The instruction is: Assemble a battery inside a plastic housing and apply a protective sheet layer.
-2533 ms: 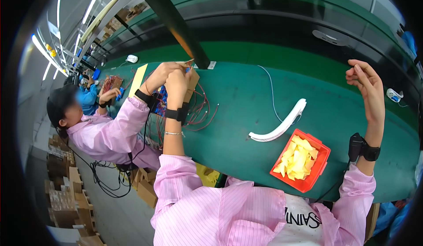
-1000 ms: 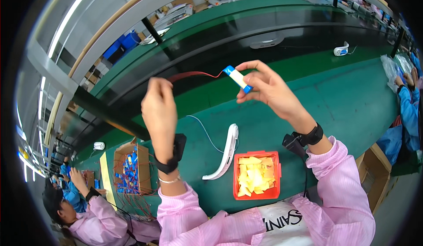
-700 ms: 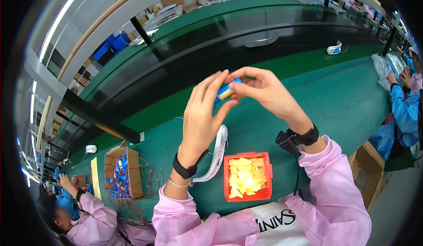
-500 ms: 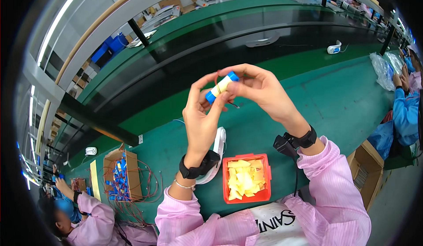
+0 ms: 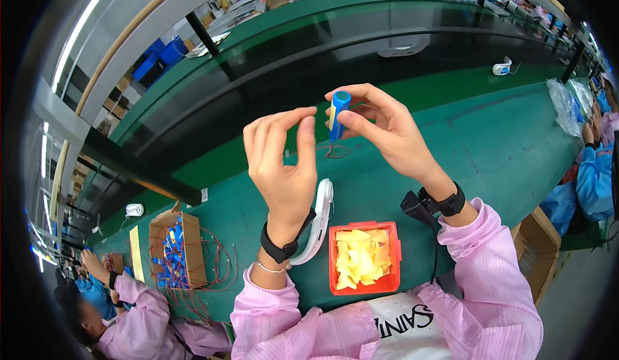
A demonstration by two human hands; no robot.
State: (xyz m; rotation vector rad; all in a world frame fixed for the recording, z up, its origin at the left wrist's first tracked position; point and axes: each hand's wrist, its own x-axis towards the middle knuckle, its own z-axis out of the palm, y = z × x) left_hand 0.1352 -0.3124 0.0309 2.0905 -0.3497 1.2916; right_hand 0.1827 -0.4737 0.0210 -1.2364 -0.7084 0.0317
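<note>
My right hand [image 5: 387,124] holds a blue cylindrical battery [image 5: 338,116] upright between thumb and fingers. A strip of yellow paper or tape shows on the battery's left side, and thin dark wires [image 5: 335,152] hang below it. To the left, apart from the battery, my left hand [image 5: 280,150] is raised with thumb and index fingertips brought together in a pinch. Whether anything small is between those tips cannot be made out. Below the hands, a red plastic box [image 5: 398,253] of yellow paper pieces [image 5: 362,257] sits on the green table [image 5: 483,140].
A white curved device [image 5: 320,221] lies beside my left wrist. Further left stands a cardboard box [image 5: 195,250] of blue batteries with trailing wires. A black conveyor belt [image 5: 271,70] runs beyond the table. A co-worker [image 5: 142,321] sits at left; others work at right.
My left hand has let go of the battery and moved left. My right hand has turned the battery from slanted to upright.
</note>
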